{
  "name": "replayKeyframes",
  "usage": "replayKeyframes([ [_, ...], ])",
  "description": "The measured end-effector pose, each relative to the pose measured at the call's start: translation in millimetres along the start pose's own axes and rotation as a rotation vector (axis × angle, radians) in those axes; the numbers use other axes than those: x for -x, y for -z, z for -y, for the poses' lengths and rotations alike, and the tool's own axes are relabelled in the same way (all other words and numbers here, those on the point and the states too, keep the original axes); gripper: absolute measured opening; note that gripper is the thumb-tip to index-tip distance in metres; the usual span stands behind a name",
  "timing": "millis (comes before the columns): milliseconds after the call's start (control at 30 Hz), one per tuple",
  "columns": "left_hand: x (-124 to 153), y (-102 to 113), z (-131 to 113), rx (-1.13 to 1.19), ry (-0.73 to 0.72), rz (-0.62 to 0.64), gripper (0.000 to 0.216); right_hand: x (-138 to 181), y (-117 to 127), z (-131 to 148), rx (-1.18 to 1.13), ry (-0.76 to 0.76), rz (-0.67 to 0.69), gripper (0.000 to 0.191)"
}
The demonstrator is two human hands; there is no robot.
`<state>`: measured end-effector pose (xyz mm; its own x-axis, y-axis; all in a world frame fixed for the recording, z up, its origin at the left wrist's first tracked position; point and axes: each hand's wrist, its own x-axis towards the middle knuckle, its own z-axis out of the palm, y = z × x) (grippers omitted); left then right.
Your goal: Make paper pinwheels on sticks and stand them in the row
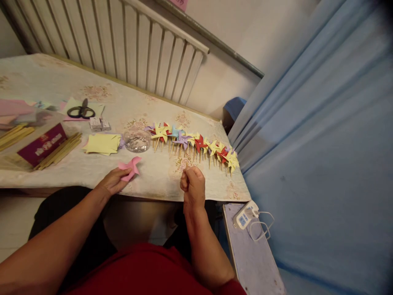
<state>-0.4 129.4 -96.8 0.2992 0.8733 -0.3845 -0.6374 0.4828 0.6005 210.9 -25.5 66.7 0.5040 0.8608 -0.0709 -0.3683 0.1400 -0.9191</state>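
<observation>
A pink paper pinwheel (131,169) is pinched in my left hand (116,180), just above the front part of the table. My right hand (194,183) is closed with thumb and fingertips pressed together; whatever it holds is too small or hidden to make out. Beyond the right hand lies a row of finished pinwheels (200,143) in yellow, red, purple and blue on thin wooden sticks. Between the hands and farther back sits a clear round dish (137,142) of small shiny pins. Left of the dish is a stack of yellow paper squares (102,143).
Black scissors (81,111) lie on paper at the back left, near small white boxes (100,124). Bundles of wooden sticks (59,151) rest by a purple-labelled package (43,146). A power strip (245,214) sits on a low bench at right, beside a blue curtain (294,164).
</observation>
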Motion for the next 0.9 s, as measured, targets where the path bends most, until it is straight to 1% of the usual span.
replayKeyframes([
  [133,1.2,-0.2,-0.1,0.014,-0.007,0.032,0.035,1.3,0.3,-0.1,-0.021,-0.011,0.016,0.025],
  [267,1.0,0.6,-0.1,0.009,-0.011,0.032,0.034,2.0,1.8,-1.1,-0.029,-0.011,0.045,0.021],
  [433,0.7,1.0,-0.1,0.003,-0.005,0.053,0.034,0.4,4.0,-2.5,-0.014,-0.02,0.017,0.025],
  [667,-0.8,1.2,-0.1,-0.008,-0.01,0.026,0.032,0.2,5.1,-3.6,-0.027,-0.037,-0.002,0.023],
  [900,2.2,-1.1,-1.7,-0.064,0.001,0.02,0.029,0.9,7.5,-5.7,-0.058,-0.048,0.026,0.02],
])
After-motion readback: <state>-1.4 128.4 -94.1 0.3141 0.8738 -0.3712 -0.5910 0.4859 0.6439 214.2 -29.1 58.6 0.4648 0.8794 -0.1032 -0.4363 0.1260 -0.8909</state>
